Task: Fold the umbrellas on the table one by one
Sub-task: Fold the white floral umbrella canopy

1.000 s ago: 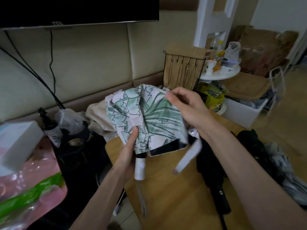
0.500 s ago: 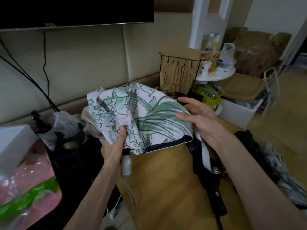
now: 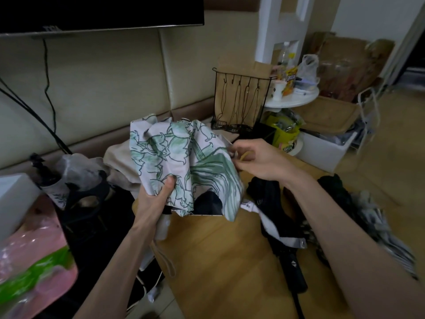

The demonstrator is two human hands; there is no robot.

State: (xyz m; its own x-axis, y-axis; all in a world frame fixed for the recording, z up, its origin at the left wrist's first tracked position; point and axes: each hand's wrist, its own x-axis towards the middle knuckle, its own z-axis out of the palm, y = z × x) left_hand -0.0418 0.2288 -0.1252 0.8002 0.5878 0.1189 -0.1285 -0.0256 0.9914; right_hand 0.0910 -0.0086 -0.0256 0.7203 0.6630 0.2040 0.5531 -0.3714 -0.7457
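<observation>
A white umbrella with a green leaf print (image 3: pixel 184 162) is held above the wooden table (image 3: pixel 218 261). My left hand (image 3: pixel 156 199) grips its gathered cloth just above the white handle (image 3: pixel 163 226). My right hand (image 3: pixel 255 160) pinches the cloth's right edge, fingers curled. The umbrella's white closing strap (image 3: pixel 273 224) hangs down to the right. A folded black umbrella (image 3: pixel 282 231) lies on the table under my right forearm. Another dark umbrella (image 3: pixel 358 208) with pale cloth lies crumpled at the table's right edge.
A black wire rack (image 3: pixel 239 104) stands behind the table. At the back right are a small round white table (image 3: pixel 292 100) with bottles and a white bin (image 3: pixel 322 146). A pink and green bag (image 3: pixel 32 261) lies at the left, near a dark bottle (image 3: pixel 46 176).
My left hand turned the printed umbrella and bunched its cloth tighter. My right hand went from lying flat on the cloth to pinching its right edge. The strap now hangs lower right.
</observation>
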